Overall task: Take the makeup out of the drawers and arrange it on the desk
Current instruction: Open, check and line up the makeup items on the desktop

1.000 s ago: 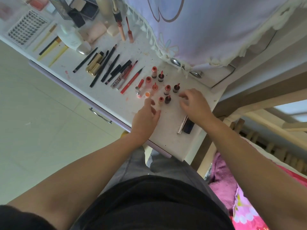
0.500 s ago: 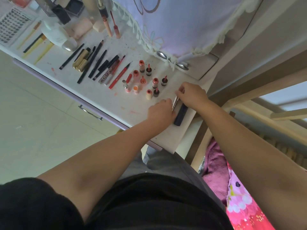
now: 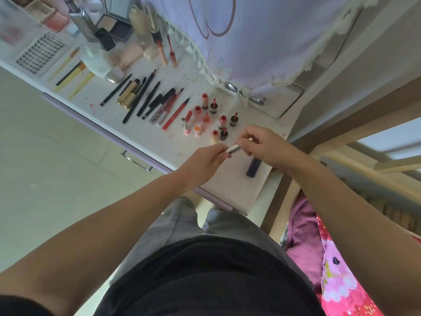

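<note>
Much of the silver tube (image 3: 235, 148) I hold is buried under my fingers, so only its middle stretch shows and I cannot tell what kind of makeup it is. My left hand (image 3: 206, 160) pinches its lower end between thumb and fingertips; my right hand (image 3: 265, 147) closes over the upper end, fingers curled, wrist bent inward. Both hands hover just above the near right part of the white table (image 3: 230, 185), forearms reaching in from the bottom corners of the view.

Just beside my right hand a dark cap (image 3: 253, 168) lies flat on the table. Beyond my knuckles stands a cluster of small lip colour bottles (image 3: 222, 122), about 10, red, coral and dark; their labels are too small to read. Left of them lies a red pencil (image 3: 177, 112), then a fanned row of black pencils and liners (image 3: 145, 99) with 2 gold tubes (image 3: 128, 96).

The far left of the table is cut off by the frame: a lash tray (image 3: 37, 54), yellow-handled brushes (image 3: 73, 76), a white bottle (image 3: 98, 62) and open compacts (image 3: 114, 26) blur together there. A pale curtain (image 3: 262, 35) hides whatever is behind the table's back edge, and 2 metal knobs (image 3: 243, 93) peek from under its fringe. A drawer handle (image 3: 136, 160) shows below the table's front edge.
</note>
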`<state>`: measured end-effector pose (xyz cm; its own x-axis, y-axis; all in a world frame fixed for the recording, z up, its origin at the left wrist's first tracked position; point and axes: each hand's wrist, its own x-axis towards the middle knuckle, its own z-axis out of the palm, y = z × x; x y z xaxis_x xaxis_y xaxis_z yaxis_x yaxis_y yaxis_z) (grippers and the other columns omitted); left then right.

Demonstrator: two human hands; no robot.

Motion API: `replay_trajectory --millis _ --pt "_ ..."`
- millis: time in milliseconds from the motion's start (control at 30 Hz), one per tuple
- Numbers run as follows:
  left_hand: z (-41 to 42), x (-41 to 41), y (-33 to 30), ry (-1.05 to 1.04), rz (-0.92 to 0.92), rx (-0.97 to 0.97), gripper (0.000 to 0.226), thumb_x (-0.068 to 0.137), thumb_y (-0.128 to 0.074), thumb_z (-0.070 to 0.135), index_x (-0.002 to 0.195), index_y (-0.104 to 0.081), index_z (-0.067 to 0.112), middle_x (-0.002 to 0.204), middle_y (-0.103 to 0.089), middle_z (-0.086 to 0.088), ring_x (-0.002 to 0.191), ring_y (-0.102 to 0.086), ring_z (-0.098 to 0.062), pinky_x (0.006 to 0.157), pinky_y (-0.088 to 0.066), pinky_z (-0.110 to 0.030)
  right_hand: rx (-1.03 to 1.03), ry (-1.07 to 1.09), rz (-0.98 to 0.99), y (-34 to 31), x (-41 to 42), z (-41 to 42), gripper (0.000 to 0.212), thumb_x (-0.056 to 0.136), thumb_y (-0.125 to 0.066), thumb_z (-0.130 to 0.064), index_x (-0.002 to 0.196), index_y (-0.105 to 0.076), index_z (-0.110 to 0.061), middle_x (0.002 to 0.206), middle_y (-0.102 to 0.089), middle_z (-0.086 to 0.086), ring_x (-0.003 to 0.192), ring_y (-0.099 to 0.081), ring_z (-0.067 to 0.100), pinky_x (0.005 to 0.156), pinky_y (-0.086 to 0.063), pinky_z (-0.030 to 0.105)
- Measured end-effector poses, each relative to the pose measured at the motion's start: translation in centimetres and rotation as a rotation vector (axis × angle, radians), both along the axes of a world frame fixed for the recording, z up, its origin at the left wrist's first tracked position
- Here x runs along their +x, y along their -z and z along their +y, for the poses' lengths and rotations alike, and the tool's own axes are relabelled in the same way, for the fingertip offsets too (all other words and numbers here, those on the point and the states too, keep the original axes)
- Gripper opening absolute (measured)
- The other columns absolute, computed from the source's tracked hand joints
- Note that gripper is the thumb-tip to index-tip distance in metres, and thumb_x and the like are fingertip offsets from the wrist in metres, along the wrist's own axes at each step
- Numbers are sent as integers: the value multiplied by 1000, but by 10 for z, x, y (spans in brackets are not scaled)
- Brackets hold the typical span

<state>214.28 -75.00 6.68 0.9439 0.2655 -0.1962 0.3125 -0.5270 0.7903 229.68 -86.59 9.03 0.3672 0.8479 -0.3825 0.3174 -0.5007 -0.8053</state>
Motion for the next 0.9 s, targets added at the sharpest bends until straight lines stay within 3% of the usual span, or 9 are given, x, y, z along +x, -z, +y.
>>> replay_trajectory --millis 133,233,300,367,467,533,600,767,900 --pt "11 -3 -6 57 19 62 23 99 -43 23 109 -59 9 74 -48 12 66 -44 -3 63 -33 -10 -63 -49 107 -11 -1 -6 7 95 -52 -29 95 -58 -32 85 -68 -2 74 -60 9 60 -47 21" --pt "12 -4 -8 112 4 119 23 99 -44 26 108 -57 11 81 -49 7 68 -43 -5 63 -33 -10 -244 -75 159 -16 -3 -3 38 97 -41 -48 88 -63 -19 61 -65 -4 49 -50 8 48 -39 21" --pt "10 -4 -8 114 7 129 25 99 -43 29 108 -58 11 81 -51 7 68 -45 -6 63 -33 -10 -230 -88 141 -17 -3 -3 34 98 -45 -40 84 -63 -15 57 -56 -6 47 -43 7 50 -37 23" --pt "11 -6 -7 93 19 110 26 99 -42 29 107 -60 12 75 -50 11 65 -45 -3 61 -32 -9 -162 -96 163 -17 -2 -7 9 95 -54 -24 94 -61 -20 73 -59 -4 59 -51 5 57 -44 22" --pt "12 -9 -4 86 36 105 25 99 -42 30 106 -60 13 75 -50 13 65 -46 -3 62 -32 -11 -211 -97 250 -23 -2 -10 14 94 -56 -31 107 -57 -27 93 -68 -1 77 -64 6 62 -49 19" --pt "11 -11 -3 100 38 109 26 99 -43 31 107 -60 14 80 -53 8 70 -48 -9 65 -37 -19 -301 -94 264 -24 -7 -7 31 96 -44 -45 100 -61 -20 75 -71 -3 58 -59 8 52 -42 18" --pt "9 -11 -2 111 42 108 27 99 -43 32 110 -60 14 83 -54 7 71 -48 -9 67 -39 -21 -310 -53 207 -21 -9 -6 42 99 -38 -43 89 -65 -12 56 -61 -6 46 -46 7 46 -36 18" --pt "9 -5 -11 108 105 17 29 100 -39 31 106 -61 14 72 -50 9 63 -43 -2 63 -35 -15 -170 -54 143 -19 0 -14 5 94 -57 -18 94 -61 -20 78 -61 -1 67 -51 9 58 -42 21" --pt "18 -10 -16 76 304 -260 31 101 -36 32 96 -60 15 67 -44 5 59 -40 -8 62 -36 -18 -159 -47 66 -20 20 -29 8 91 -61 -16 92 -61 -24 74 -65 -9 67 -58 6 61 -43 26"
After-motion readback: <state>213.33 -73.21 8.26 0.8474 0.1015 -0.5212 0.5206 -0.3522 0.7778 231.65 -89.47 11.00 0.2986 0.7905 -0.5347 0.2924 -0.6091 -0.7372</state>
